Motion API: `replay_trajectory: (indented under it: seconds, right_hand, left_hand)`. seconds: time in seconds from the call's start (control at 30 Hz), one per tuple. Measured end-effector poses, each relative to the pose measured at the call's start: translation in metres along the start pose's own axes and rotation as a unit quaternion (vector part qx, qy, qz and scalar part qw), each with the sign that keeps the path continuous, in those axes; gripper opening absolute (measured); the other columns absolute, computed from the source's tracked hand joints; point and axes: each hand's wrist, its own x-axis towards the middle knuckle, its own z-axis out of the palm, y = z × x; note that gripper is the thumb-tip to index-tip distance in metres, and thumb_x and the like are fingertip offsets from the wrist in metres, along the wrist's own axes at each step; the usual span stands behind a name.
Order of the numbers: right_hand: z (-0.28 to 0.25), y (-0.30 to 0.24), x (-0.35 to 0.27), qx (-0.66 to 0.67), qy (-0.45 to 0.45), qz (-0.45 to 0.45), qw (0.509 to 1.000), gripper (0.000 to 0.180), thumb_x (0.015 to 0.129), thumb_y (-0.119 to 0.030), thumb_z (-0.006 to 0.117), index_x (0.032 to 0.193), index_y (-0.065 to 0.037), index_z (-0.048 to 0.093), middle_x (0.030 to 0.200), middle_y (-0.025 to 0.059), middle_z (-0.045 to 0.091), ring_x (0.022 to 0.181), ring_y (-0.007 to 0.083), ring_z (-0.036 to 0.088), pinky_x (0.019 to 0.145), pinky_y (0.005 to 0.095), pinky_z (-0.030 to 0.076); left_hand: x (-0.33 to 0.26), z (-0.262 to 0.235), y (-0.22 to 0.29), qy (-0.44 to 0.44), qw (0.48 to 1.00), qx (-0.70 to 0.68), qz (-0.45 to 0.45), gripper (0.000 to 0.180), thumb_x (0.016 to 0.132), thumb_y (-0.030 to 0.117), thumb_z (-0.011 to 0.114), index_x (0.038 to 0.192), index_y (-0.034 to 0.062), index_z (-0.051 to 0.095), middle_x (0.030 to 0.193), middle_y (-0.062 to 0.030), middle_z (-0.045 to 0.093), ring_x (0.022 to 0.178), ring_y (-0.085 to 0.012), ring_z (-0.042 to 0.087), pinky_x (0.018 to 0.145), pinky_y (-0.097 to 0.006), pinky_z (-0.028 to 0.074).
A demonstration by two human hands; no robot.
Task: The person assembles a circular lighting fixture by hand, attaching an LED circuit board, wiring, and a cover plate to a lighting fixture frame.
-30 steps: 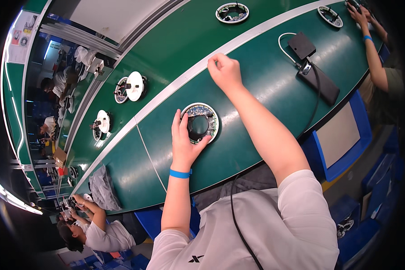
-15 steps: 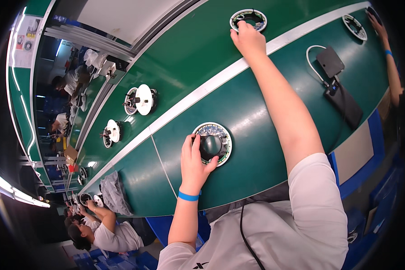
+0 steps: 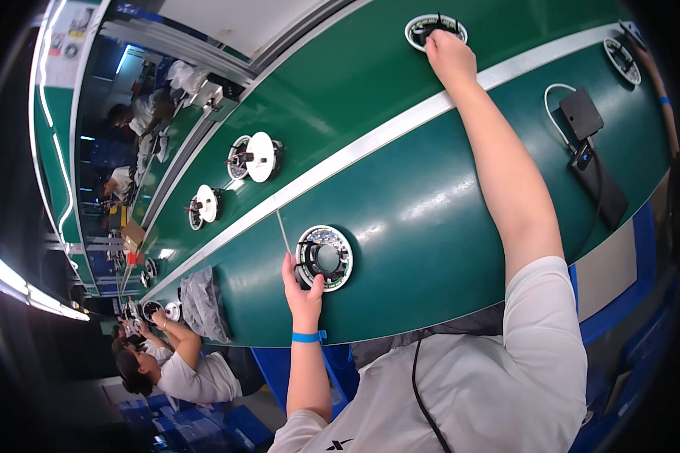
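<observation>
On the dark green bench, a white-rimmed ring-shaped circuit board assembly (image 3: 347,266) lies in front of me, with a round opening in its black middle. My left hand (image 3: 304,297) grips its left and near edge, the thumb at the near side and the fingers along the left. Reaching far to the right, my right hand (image 3: 453,60) has its fingers curled over the near edge of a similar ring assembly (image 3: 412,38) on the lighter green strip. Its fingertips are partly hidden against the black inner part.
Two ring assemblies with white discs (image 3: 261,157) stand on the far strip. A black box (image 3: 582,113) is cabled to a black power bank (image 3: 598,181) at right, near another ring (image 3: 622,62). Grey plastic bag (image 3: 204,306) and co-workers (image 3: 196,370) are at left.
The near ring has slid left and toward me with my left hand. My right hand stays at the far ring, its fingers reaching farther into it. The whole view has shifted slightly.
</observation>
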Motion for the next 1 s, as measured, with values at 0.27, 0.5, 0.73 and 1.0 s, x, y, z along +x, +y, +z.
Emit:
replay_trajectory:
  seconds: [0.27, 0.5, 0.73, 1.0]
  right_hand:
    - [-0.034, -0.035, -0.080, 0.231, -0.002, 0.009, 0.973, 0.013, 0.094, -0.012, 0.065, 0.086, -0.001, 0.063, 0.072, 0.0142, 0.061, 0.066, 0.0299, 0.062, 0.062, 0.0411, 0.049]
    - [-0.088, -0.048, -0.149, 0.296, -0.174, -0.064, 0.937, 0.010, 0.093, -0.007, 0.065, 0.087, 0.001, 0.063, 0.080, 0.0170, 0.063, 0.071, 0.0309, 0.064, 0.065, 0.0383, 0.050]
    - [-0.125, -0.041, -0.169, 0.325, -0.314, -0.061, 0.890, 0.006, 0.090, -0.004, 0.063, 0.086, 0.001, 0.063, 0.078, 0.0144, 0.063, 0.065, 0.0254, 0.060, 0.061, 0.0352, 0.049]
    - [-0.123, -0.014, -0.149, 0.337, -0.361, -0.051, 0.868, 0.012, 0.085, -0.007, 0.069, 0.078, 0.001, 0.065, 0.067, 0.0081, 0.059, 0.057, 0.0124, 0.052, 0.053, 0.0293, 0.042]
  left_hand:
    - [-0.009, -0.027, -0.035, 0.022, 0.999, 0.034, -0.004, 0.055, 0.087, 0.012, 0.072, 0.138, 0.0011, 0.056, 0.136, -0.0190, 0.060, 0.126, -0.0362, 0.055, 0.116, -0.047, 0.035]
    - [-0.002, 0.014, -0.035, 0.084, 0.995, -0.055, 0.025, 0.053, 0.084, 0.007, 0.074, 0.134, 0.0010, 0.056, 0.140, -0.0200, 0.054, 0.136, -0.0364, 0.048, 0.118, -0.043, 0.034]
    - [-0.034, 0.051, 0.068, 0.088, 0.984, 0.065, 0.142, 0.038, 0.076, 0.011, 0.077, 0.113, 0.0176, 0.072, 0.154, -0.0168, 0.041, 0.151, -0.0479, 0.019, 0.122, -0.060, 0.016]
    - [-0.012, 0.135, 0.150, -0.011, 0.939, 0.179, 0.293, 0.045, 0.068, 0.029, 0.088, 0.110, 0.0234, 0.074, 0.162, -0.0123, 0.036, 0.155, -0.0436, 0.016, 0.121, -0.069, 0.002]
